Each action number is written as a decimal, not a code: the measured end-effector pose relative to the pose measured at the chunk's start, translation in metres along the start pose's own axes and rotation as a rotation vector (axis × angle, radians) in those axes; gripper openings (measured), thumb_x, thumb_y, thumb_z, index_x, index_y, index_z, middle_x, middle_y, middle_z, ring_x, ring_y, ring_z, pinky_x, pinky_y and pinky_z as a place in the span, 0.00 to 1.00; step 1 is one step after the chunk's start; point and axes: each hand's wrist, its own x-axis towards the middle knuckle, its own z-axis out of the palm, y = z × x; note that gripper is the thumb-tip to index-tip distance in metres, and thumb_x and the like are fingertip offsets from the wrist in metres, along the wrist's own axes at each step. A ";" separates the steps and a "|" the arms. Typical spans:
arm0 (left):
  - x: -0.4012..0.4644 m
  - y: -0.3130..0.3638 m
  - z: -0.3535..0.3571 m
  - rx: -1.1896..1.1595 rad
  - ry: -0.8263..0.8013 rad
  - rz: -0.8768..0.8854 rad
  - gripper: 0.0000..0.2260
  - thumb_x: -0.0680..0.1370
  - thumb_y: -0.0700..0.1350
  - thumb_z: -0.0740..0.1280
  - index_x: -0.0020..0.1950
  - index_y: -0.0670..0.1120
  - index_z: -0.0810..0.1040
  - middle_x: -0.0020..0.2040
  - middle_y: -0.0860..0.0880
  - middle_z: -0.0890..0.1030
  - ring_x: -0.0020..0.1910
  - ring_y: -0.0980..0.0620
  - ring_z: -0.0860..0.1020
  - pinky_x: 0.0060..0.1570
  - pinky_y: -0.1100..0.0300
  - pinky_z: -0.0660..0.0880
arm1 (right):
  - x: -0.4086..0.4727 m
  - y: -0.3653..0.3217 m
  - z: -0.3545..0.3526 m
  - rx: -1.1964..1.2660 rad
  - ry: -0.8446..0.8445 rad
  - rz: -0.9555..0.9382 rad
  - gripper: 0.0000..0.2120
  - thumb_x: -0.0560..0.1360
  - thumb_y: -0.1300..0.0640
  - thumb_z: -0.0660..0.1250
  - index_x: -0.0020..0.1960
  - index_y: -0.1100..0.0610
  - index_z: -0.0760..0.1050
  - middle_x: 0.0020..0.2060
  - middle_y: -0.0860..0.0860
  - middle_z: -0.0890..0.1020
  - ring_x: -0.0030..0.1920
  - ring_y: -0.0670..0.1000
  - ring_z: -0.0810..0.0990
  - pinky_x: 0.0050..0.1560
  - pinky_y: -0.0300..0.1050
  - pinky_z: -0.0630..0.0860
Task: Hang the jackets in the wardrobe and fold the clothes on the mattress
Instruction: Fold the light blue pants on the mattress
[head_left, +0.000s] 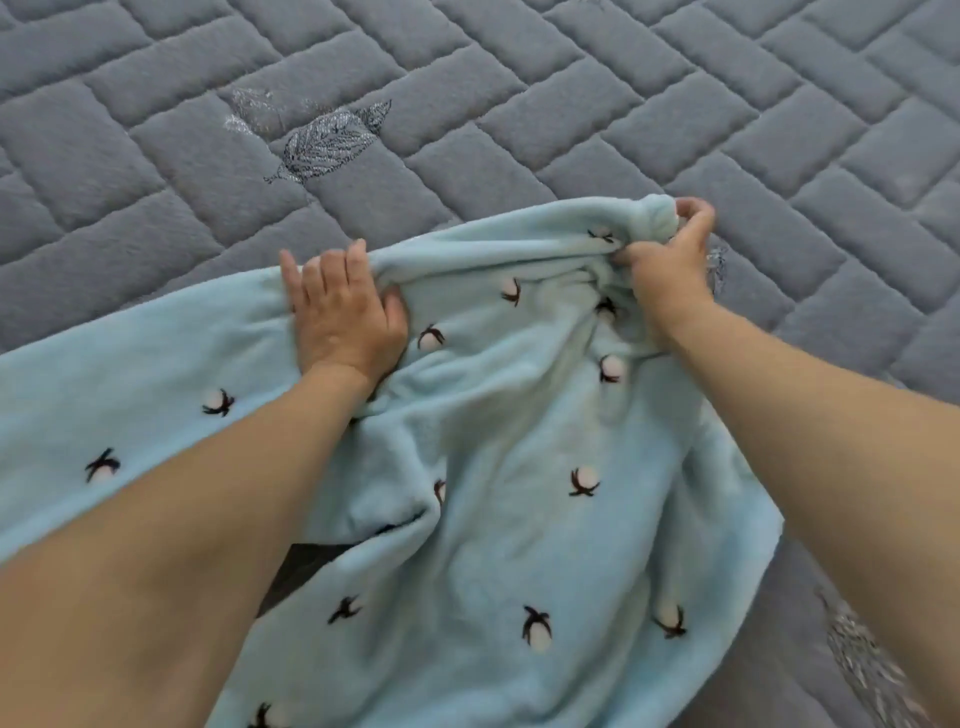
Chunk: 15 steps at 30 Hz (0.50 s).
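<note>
A light blue fleece garment (509, 457) with small dark and white cotton-flower motifs lies spread and rumpled on the grey quilted mattress (467, 104). My left hand (343, 306) lies on the garment's far edge at the left, fingers fairly straight over the cloth, thumb tucked into a fold. My right hand (670, 249) pinches a bunched corner of the garment at its far right edge and lifts it slightly. Both forearms reach in from the bottom of the view.
The mattress cover has a brick-pattern quilting with silver leaf embroidery (322, 140) beyond the garment and another leaf patch (872, 670) at the lower right. A dark cloth (296, 571) peeks from under the garment near my left forearm.
</note>
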 end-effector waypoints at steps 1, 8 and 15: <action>0.005 0.003 -0.011 0.023 0.000 0.125 0.20 0.77 0.47 0.60 0.64 0.36 0.72 0.59 0.34 0.74 0.63 0.34 0.70 0.75 0.37 0.53 | 0.001 -0.009 -0.008 0.031 0.001 0.022 0.29 0.68 0.68 0.64 0.64 0.48 0.62 0.54 0.48 0.73 0.48 0.45 0.75 0.41 0.34 0.76; -0.176 0.045 -0.120 -0.089 0.086 0.559 0.06 0.68 0.40 0.64 0.43 0.45 0.72 0.35 0.45 0.74 0.29 0.41 0.74 0.26 0.57 0.59 | -0.074 0.004 -0.083 -0.120 0.058 0.443 0.26 0.76 0.53 0.67 0.73 0.50 0.65 0.70 0.53 0.68 0.64 0.55 0.73 0.63 0.49 0.74; -0.309 0.078 -0.090 0.046 -0.605 0.567 0.24 0.80 0.42 0.58 0.72 0.58 0.56 0.48 0.48 0.73 0.41 0.41 0.77 0.33 0.52 0.66 | -0.138 0.040 -0.122 0.050 0.221 0.709 0.20 0.79 0.54 0.60 0.70 0.57 0.66 0.70 0.55 0.69 0.62 0.54 0.73 0.62 0.50 0.73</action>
